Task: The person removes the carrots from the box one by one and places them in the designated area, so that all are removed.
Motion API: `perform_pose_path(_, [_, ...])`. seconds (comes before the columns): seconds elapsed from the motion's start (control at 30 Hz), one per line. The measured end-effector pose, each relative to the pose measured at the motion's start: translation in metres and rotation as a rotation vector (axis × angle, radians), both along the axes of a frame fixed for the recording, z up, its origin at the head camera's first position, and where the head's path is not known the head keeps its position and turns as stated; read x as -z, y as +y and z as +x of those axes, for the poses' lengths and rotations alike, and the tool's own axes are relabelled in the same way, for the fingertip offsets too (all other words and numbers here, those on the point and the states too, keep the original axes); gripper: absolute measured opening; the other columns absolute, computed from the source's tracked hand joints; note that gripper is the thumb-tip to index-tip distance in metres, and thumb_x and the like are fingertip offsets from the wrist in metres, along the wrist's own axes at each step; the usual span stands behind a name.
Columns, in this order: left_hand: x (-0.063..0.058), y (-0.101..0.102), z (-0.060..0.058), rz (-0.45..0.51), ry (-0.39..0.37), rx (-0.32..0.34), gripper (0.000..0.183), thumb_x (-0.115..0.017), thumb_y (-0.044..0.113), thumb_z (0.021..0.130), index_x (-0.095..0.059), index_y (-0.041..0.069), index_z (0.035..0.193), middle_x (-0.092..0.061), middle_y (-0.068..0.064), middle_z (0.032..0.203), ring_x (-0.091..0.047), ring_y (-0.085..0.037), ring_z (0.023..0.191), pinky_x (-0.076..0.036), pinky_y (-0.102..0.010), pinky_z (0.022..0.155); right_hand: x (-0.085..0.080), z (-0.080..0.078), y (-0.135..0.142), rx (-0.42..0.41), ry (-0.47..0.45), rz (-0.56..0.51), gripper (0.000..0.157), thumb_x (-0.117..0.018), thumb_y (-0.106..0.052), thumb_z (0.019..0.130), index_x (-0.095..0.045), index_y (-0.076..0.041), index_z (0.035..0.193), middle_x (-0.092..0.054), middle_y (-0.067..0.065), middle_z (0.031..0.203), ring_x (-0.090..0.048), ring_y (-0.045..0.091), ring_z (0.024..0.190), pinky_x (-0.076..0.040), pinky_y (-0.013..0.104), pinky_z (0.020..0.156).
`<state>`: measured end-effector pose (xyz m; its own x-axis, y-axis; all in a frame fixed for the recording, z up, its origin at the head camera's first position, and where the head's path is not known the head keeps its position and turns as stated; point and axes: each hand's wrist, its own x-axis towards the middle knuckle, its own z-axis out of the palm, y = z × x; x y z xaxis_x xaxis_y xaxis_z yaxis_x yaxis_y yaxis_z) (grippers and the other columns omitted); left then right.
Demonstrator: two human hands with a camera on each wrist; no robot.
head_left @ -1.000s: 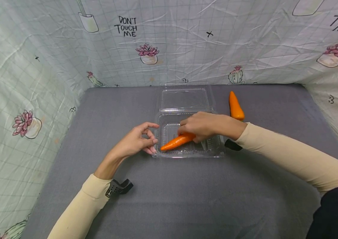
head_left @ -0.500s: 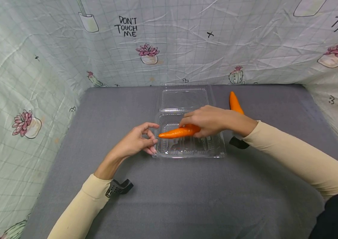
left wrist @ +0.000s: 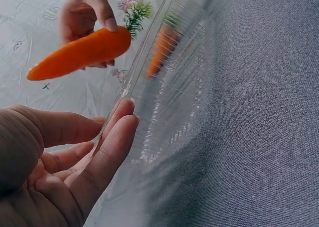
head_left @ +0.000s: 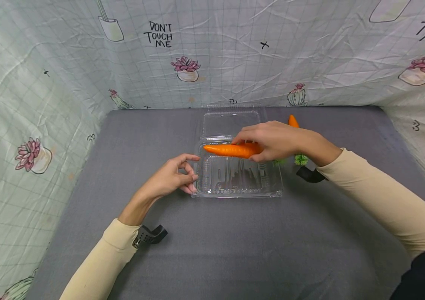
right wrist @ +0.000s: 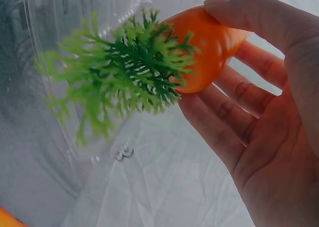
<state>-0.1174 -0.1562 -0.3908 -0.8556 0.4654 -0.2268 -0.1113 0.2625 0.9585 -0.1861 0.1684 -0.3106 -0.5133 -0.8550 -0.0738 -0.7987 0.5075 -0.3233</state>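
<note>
A toy-like orange carrot point(head_left: 227, 150) with feathery green leaves point(right wrist: 124, 67) is in my right hand point(head_left: 277, 139). Thumb and fingers grip its thick end, and its tip points left over the clear plastic container point(head_left: 231, 194). In the left wrist view the carrot point(left wrist: 75, 57) hangs above the container's rim. My left hand point(head_left: 172, 175) pinches the container's left edge between thumb and fingers point(left wrist: 107, 162). The hinged lid point(head_left: 231, 124) lies folded back at the far side.
A second carrot point(head_left: 292, 121) lies right of the container, partly hidden behind my right hand and wrist, its green top point(head_left: 301, 159) showing below. Grey cloth point(head_left: 235, 241) covers the table, and a printed curtain point(head_left: 227, 54) hangs behind it.
The right hand has lifted the carrot out of the container's base and carried it away from me and slightly right. The left hand stays at the container's edge.
</note>
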Motion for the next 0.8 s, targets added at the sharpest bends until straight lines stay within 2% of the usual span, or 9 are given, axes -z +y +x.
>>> perform_pose_path(0.2, [-0.001, 0.001, 0.001, 0.004, -0.002, 0.001, 0.058, -0.063, -0.006, 0.096, -0.040, -0.003, 0.149, -0.056, -0.019, 0.095, -0.073, -0.032, 0.070, -0.066, -0.045, 0.065, -0.009, -0.001, 0.014, 0.053, 0.007, -0.047, 0.048, -0.078, -0.023, 0.089, -0.062, -0.025, 0.134, -0.062, -0.015, 0.115, -0.060, 0.005, 0.098, -0.053, 0.030, 0.081])
perform_pose_path(0.33, [-0.001, 0.001, 0.001, 0.004, -0.001, 0.001, 0.058, -0.063, -0.006, 0.096, -0.040, -0.003, 0.149, -0.056, -0.019, 0.095, -0.073, -0.032, 0.070, -0.066, -0.045, 0.065, -0.013, -0.001, 0.023, 0.087, 0.014, -0.066, 0.049, -0.078, -0.025, 0.089, -0.062, -0.023, 0.135, -0.063, -0.012, 0.118, -0.063, 0.007, 0.103, -0.057, 0.031, 0.082])
perform_pose_path(0.53, [0.000, 0.001, 0.002, -0.002, 0.007, 0.001, 0.058, -0.064, -0.006, 0.096, -0.040, -0.002, 0.149, -0.057, -0.019, 0.096, -0.073, -0.031, 0.070, -0.066, -0.044, 0.065, -0.013, 0.000, 0.035, 0.131, 0.006, -0.086, 0.051, -0.081, -0.023, 0.087, -0.062, -0.020, 0.135, -0.065, -0.007, 0.120, -0.065, 0.010, 0.103, -0.061, 0.033, 0.084])
perform_pose_path(0.8, [0.003, 0.002, 0.001, -0.004, 0.014, 0.002, 0.058, -0.063, -0.006, 0.096, -0.040, -0.002, 0.148, -0.057, -0.019, 0.095, -0.073, -0.031, 0.070, -0.066, -0.044, 0.065, -0.010, 0.000, 0.054, 0.204, -0.054, -0.105, 0.053, -0.080, -0.020, 0.088, -0.060, -0.018, 0.137, -0.067, -0.003, 0.119, -0.067, 0.014, 0.103, -0.062, 0.040, 0.085])
